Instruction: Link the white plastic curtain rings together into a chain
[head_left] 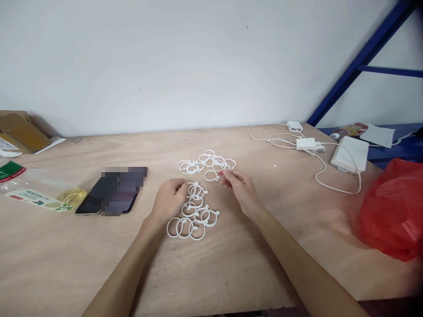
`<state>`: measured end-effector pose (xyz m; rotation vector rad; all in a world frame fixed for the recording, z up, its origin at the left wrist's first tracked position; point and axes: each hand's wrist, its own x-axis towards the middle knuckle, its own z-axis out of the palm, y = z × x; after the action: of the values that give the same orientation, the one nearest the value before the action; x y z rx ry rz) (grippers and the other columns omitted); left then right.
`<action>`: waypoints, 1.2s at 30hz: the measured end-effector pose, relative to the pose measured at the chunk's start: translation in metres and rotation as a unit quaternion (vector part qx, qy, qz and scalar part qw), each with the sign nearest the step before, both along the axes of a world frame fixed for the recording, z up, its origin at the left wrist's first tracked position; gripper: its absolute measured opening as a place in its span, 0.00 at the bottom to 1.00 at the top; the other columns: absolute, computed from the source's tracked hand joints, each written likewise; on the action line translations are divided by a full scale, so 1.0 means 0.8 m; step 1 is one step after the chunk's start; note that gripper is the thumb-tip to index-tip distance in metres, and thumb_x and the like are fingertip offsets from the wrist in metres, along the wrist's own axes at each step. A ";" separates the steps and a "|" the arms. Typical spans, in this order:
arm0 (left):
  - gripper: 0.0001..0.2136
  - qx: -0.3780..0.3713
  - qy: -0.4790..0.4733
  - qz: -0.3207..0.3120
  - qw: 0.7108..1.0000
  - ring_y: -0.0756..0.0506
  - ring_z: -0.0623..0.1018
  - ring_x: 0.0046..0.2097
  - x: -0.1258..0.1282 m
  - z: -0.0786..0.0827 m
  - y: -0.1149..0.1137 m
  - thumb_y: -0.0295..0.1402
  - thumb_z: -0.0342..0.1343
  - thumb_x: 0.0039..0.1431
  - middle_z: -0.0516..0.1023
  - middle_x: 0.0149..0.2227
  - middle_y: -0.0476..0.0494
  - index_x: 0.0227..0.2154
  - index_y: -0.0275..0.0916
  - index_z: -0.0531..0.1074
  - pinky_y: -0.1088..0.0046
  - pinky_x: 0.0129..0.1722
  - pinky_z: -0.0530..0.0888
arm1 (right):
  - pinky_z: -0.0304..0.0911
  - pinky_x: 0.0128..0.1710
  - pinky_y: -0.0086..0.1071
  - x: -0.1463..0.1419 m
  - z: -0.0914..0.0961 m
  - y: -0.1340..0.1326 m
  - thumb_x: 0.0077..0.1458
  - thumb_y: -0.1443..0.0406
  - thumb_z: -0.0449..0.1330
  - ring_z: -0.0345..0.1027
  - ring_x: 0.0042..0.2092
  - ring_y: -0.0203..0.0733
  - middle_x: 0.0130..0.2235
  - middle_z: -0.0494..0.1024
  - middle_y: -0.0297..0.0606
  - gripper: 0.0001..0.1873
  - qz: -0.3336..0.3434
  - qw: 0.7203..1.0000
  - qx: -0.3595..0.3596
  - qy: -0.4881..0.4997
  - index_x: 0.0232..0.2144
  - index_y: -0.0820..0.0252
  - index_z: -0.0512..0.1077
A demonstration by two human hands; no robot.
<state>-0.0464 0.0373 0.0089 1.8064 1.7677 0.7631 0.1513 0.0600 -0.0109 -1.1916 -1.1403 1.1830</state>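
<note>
Between the thumb and fingers of my right hand (pixel 240 188) is the tab end of a white plastic ring (pixel 205 177), its loop pointing left just above the table. My left hand (pixel 170 197) is closed, fingertips pinched at the far end of the nearer group of white rings (pixel 172 236). What lies between those fingertips is hidden. These nearer rings overlap in a loose line, each with a small rounded tab. Beyond both hands lies another cluster of similar rings (pixel 180 171), heaped on one another.
Two phones (pixel 89 200) and a clear plastic bottle (pixel 33 189) lie to the left, with a cardboard box (pixel 28 132) behind. At the right are a charger with white cable (pixel 306 144), a white box (pixel 350 154) and a red plastic bag (pixel 393 211) on the wooden table (pixel 231 273).
</note>
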 end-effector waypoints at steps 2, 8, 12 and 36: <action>0.15 -0.009 0.094 -0.017 0.995 0.44 0.71 0.29 -0.001 -0.008 0.002 0.34 0.43 0.57 0.71 0.21 0.45 0.16 0.40 0.66 0.69 0.30 0.62 | 0.56 0.31 0.32 0.004 -0.004 0.003 0.49 0.55 0.60 0.62 0.29 0.37 0.24 0.71 0.33 0.14 -0.013 1.000 0.003 -0.026 0.23 0.59 0.75; 0.10 0.077 0.229 0.023 0.970 0.35 0.72 0.44 0.004 -0.024 0.000 0.36 0.48 0.56 0.74 0.37 0.35 0.32 0.38 0.73 0.59 0.43 0.68 | 0.60 0.38 0.36 0.005 -0.017 0.005 0.53 0.62 0.57 0.66 0.34 0.42 0.32 0.75 0.37 0.09 -0.025 0.979 0.068 -0.193 0.32 0.58 0.76; 0.17 0.107 0.127 -0.022 0.986 0.39 0.69 0.53 0.002 -0.033 0.004 0.32 0.48 0.57 0.70 0.52 0.37 0.49 0.39 0.69 0.59 0.53 0.66 | 0.58 0.45 0.42 -0.001 -0.031 0.001 0.55 0.66 0.55 0.63 0.42 0.48 0.39 0.71 0.44 0.15 -0.024 0.894 0.170 -0.413 0.44 0.56 0.76; 0.14 -0.003 -0.288 -0.061 0.956 0.47 0.76 0.30 0.030 -0.010 -0.015 0.40 0.53 0.58 0.79 0.27 0.45 0.29 0.35 0.77 0.74 0.30 0.71 | 0.62 0.33 0.31 -0.005 0.011 -0.017 0.46 0.61 0.67 0.66 0.29 0.33 0.28 0.76 0.31 0.11 0.249 0.953 -0.026 0.171 0.36 0.55 0.79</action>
<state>-0.0221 0.0250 0.0008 1.4662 1.2623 1.0956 0.1469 0.0461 -0.0024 -0.7064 -1.1788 1.7346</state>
